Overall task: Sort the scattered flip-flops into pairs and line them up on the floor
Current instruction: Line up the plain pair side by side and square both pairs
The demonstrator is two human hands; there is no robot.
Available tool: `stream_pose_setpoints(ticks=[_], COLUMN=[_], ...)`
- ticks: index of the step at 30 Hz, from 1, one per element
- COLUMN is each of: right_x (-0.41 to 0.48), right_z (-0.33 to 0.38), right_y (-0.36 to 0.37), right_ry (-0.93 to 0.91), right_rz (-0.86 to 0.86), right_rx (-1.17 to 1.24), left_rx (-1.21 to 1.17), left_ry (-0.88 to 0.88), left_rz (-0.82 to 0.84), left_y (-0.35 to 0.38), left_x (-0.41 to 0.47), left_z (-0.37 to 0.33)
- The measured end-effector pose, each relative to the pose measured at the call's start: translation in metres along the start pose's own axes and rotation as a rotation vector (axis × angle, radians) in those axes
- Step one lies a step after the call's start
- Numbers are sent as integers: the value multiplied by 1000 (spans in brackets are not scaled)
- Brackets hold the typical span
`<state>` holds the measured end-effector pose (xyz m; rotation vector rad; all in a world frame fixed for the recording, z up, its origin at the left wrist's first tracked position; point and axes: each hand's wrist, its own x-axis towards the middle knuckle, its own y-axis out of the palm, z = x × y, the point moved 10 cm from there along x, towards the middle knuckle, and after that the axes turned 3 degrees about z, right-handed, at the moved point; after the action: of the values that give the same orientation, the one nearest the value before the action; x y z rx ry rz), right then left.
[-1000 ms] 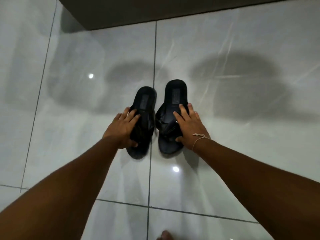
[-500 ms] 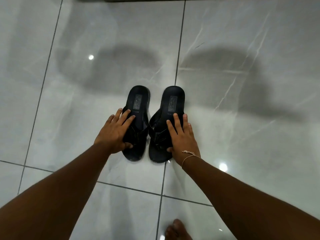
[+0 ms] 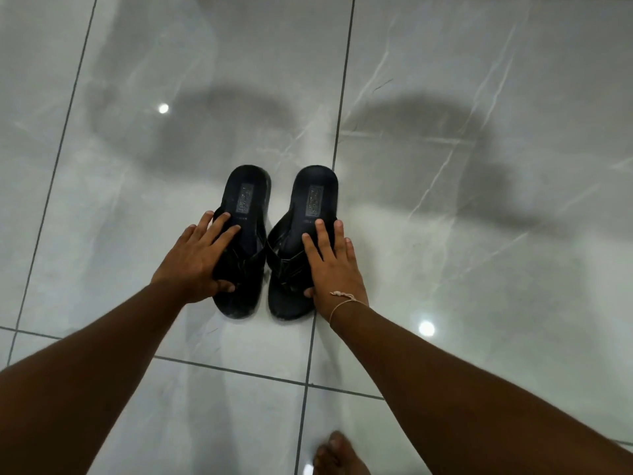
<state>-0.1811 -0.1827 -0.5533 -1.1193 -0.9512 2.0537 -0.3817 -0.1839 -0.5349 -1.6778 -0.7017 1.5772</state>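
Two black flip-flops stand side by side on the grey tiled floor, heels pointing away from me. The left flip-flop [image 3: 246, 197] lies under my left hand [image 3: 197, 260], whose fingers rest over its straps while the thumb hooks its near edge. My right hand [image 3: 334, 265] grips the right flip-flop [image 3: 315, 197] the same way, fingers spread on the sole and straps. Both shoes touch the floor, with a narrow gap between them. A thin cord bracelet circles my right wrist.
Glossy grey marble-look tiles [image 3: 479, 234] with dark grout lines spread all around. My bare foot [image 3: 339, 455] shows at the bottom edge. Ceiling-light reflections glint on the floor. A dark strip runs along the top edge.
Both hands have slid the pair toward me and squared the two shoes up, nearly parallel now. The view tilted down, so the dark baseboard has left the frame.
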Motion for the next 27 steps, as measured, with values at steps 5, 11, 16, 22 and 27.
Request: stream_pose_setpoints(ticks=[5,11,16,22,27], right_x=[5,6,1,-66,-156], right_z=[9,13,15,6,-134], right_y=[7,10,1,-30,-69], right_ry=[-5,-9,-13,-87,63], right_rz=[-9,-12,-35,-164,-156], right_rx=[-3,-35,-110,-49,-149], left_rx=[20,27,39,-50,-156], left_ry=[0,-6,-15,-126,165], left_rz=[-11,-8,14,-121,-106], left_y=[2,8,7,-34,-71], left_x=[-3,-6,-9,-39,-23], left_z=[11,16,12,-37,-252])
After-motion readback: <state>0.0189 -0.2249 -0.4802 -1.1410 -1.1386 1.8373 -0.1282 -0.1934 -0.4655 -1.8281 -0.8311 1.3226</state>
